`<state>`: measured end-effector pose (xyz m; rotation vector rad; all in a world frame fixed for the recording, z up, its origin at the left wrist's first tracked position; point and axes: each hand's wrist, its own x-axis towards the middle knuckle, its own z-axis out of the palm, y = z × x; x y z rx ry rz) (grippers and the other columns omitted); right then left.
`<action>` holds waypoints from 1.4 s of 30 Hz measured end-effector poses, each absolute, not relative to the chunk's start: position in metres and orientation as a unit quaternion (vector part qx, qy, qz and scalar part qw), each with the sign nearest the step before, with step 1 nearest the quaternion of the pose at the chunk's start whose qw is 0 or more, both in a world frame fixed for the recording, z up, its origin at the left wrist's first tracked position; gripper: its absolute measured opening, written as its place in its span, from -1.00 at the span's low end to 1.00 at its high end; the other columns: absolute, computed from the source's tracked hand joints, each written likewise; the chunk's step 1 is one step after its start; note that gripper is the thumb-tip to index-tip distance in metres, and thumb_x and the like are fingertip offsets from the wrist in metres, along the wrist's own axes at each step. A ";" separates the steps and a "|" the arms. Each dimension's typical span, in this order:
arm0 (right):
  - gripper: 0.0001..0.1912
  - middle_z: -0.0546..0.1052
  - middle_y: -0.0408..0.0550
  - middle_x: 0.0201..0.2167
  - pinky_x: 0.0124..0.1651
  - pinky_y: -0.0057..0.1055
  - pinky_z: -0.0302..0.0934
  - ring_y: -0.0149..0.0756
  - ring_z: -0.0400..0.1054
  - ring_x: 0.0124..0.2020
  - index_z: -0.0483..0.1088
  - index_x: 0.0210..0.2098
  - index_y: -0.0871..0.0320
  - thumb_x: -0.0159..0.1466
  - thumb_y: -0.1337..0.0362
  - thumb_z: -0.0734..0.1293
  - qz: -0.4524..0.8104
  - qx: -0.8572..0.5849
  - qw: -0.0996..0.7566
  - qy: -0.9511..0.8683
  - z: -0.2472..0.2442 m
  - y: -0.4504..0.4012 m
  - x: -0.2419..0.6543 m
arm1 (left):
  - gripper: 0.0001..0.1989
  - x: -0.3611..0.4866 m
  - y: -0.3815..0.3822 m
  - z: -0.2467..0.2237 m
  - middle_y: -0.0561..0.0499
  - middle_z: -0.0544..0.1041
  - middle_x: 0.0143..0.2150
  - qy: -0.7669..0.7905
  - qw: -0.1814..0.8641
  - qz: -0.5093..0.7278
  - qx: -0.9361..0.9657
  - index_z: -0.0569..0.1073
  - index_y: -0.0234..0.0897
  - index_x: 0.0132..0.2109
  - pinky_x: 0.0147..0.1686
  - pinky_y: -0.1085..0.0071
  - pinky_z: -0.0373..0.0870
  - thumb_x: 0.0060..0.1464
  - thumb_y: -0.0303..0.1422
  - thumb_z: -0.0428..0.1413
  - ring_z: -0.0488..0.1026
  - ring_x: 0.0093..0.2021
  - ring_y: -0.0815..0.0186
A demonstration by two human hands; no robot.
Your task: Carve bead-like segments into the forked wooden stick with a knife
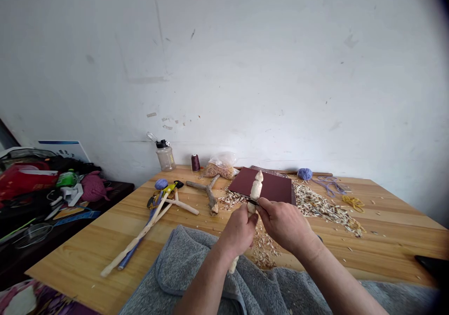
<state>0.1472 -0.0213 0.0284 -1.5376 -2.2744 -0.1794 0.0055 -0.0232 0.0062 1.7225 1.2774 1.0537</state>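
Observation:
My left hand (238,233) grips the lower part of a pale carved wood piece (256,189), which stands upright with its end poking out below my fist. My right hand (284,224) is shut around a small knife (253,202), whose handle is mostly hidden in my fingers. Its dark blade rests against the wood just above my left hand. Both hands hover over a wooden tabletop (382,240), with fresh wood shavings (263,249) scattered beneath them. A grey towel (196,268) covers my lap.
A maroon sheet (271,186) lies behind the hands, beside heaped shavings (319,207). Forked branches (206,191) and long peeled sticks (140,233) lie left. A bottle (165,158), thread spool (195,162), blue yarn (304,174) and rubber bands (353,203) sit beyond. A cluttered dark table (52,212) stands left.

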 end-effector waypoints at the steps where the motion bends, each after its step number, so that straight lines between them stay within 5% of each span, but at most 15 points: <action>1: -0.74 0.48 -0.12 -0.50 -0.52 -0.40 -0.27 -0.39 0.28 -0.57 0.29 -0.35 0.07 0.31 0.18 0.04 -0.053 -0.557 0.203 -0.803 0.027 -0.022 0.144 | -0.89 0.007 -0.023 0.005 0.00 0.39 -0.48 0.512 0.307 0.423 0.682 0.34 -0.24 -0.36 -0.46 0.43 0.21 0.08 -0.32 0.00 0.37 -0.47 0.30; 5: -0.71 0.40 -0.12 -0.59 -0.53 -0.44 -0.15 -0.41 0.22 -0.60 0.29 -0.37 0.11 0.31 0.13 0.05 0.119 -0.544 0.262 -0.788 0.033 -0.024 0.143 | -0.96 0.011 -0.021 0.002 -0.09 0.43 -0.34 0.554 0.188 0.439 0.681 0.36 -0.25 -0.34 -0.31 0.35 0.22 0.03 -0.41 0.02 0.38 -0.29 0.20; 9: -0.61 0.35 -0.18 -0.58 -0.57 -0.47 0.00 -0.45 0.19 -0.65 0.25 -0.27 0.13 0.28 -0.04 0.03 0.447 -0.380 0.287 -0.757 0.049 -0.024 0.164 | -0.81 0.006 -0.017 0.002 0.08 0.33 -0.54 0.535 0.381 0.440 0.612 0.36 -0.25 -0.29 -0.60 0.46 0.16 0.06 -0.22 -0.02 0.29 -0.62 0.38; 14: -0.69 0.21 -0.24 -0.73 -0.58 -0.47 -0.15 -0.48 0.03 -0.70 0.21 -0.51 0.10 0.23 0.04 0.14 0.166 -0.524 0.333 -0.766 0.049 -0.012 0.185 | -0.77 0.001 -0.015 0.005 0.13 0.33 -0.56 0.452 0.586 0.461 0.490 0.37 -0.29 -0.27 -0.79 0.55 -0.08 -0.03 -0.24 -0.02 0.19 -0.76 0.50; 20: -0.71 0.29 -0.20 -0.67 -0.51 -0.45 -0.14 -0.45 0.08 -0.64 0.19 -0.50 0.09 0.28 0.11 0.08 0.053 -0.507 0.286 -0.812 0.041 -0.010 0.169 | -0.79 0.002 -0.018 0.008 0.02 0.47 -0.30 0.368 0.662 0.478 0.445 0.37 -0.33 -0.30 -0.81 0.58 -0.07 -0.09 -0.29 0.03 0.24 -0.76 0.57; 37: -0.70 0.47 -0.15 -0.52 -0.46 -0.46 -0.08 -0.41 0.30 -0.53 0.32 -0.45 0.08 0.30 0.18 0.07 -0.050 -0.495 0.221 -0.839 0.046 -0.018 0.166 | -0.74 -0.002 -0.016 0.007 0.01 0.46 -0.50 0.275 0.748 0.407 0.447 0.41 -0.41 -0.24 -0.85 0.57 -0.11 -0.09 -0.34 0.02 0.25 -0.79 0.50; 42: -0.71 0.49 -0.17 -0.49 -0.49 -0.44 -0.14 -0.41 0.31 -0.53 0.33 -0.39 0.06 0.31 0.18 0.05 -0.078 -0.502 0.220 -0.833 0.040 -0.019 0.163 | -0.79 -0.005 -0.020 0.013 0.09 0.38 -0.62 0.298 0.704 0.401 0.504 0.36 -0.35 -0.30 -0.82 0.58 -0.10 -0.02 -0.27 0.01 0.14 -0.80 0.53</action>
